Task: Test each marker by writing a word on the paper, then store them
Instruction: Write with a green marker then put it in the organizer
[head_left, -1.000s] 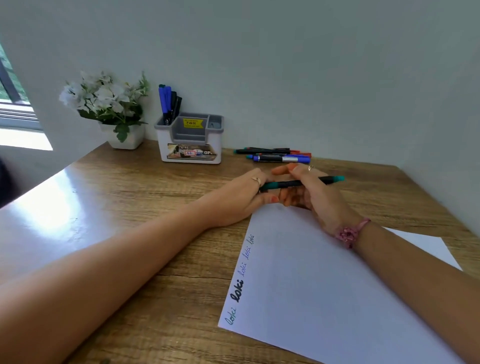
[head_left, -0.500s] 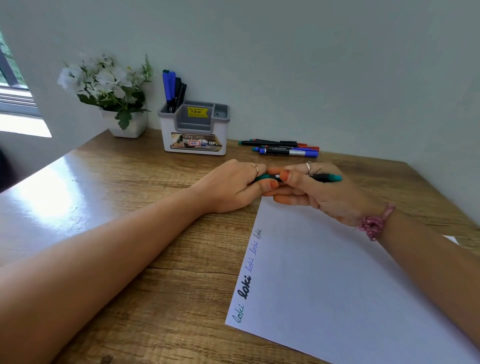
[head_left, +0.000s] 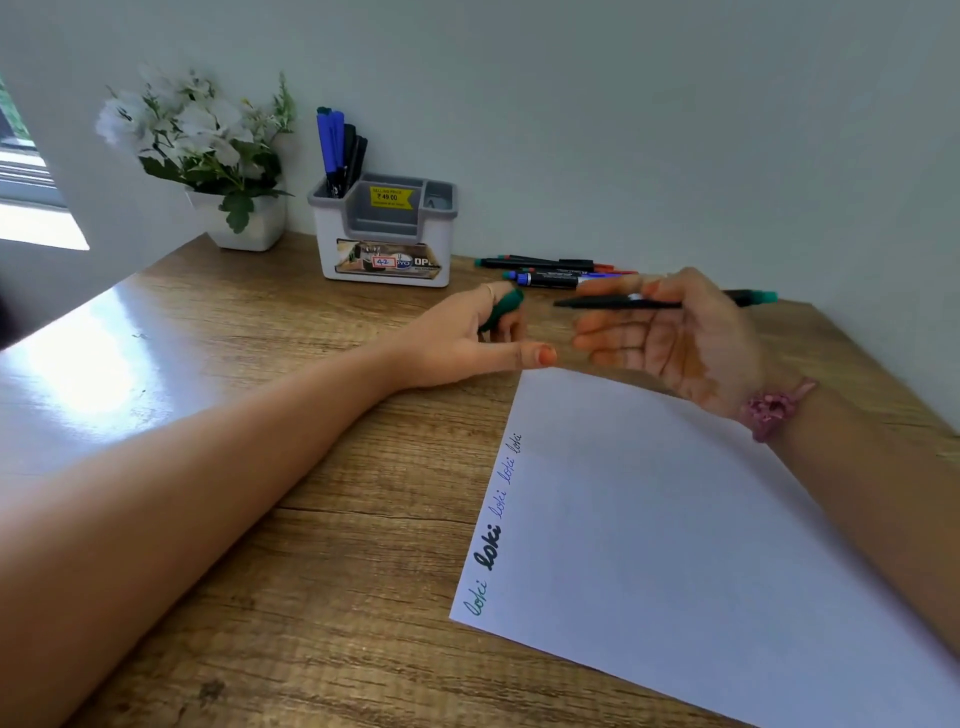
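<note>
Hands apart above the paper (head_left: 675, 519): left hand (head_left: 467, 338) grips the green cap (head_left: 501, 310), right hand (head_left: 670, 332) holds the marker (head_left: 613, 301) level, tip pointing left toward the cap.

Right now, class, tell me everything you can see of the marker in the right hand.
The marker is a slim black barrel with a green end plug. It is uncapped, lies about level above the desk and points left. The right hand pinches it between thumb and fingers. Its green cap sits apart in the left hand.
</note>
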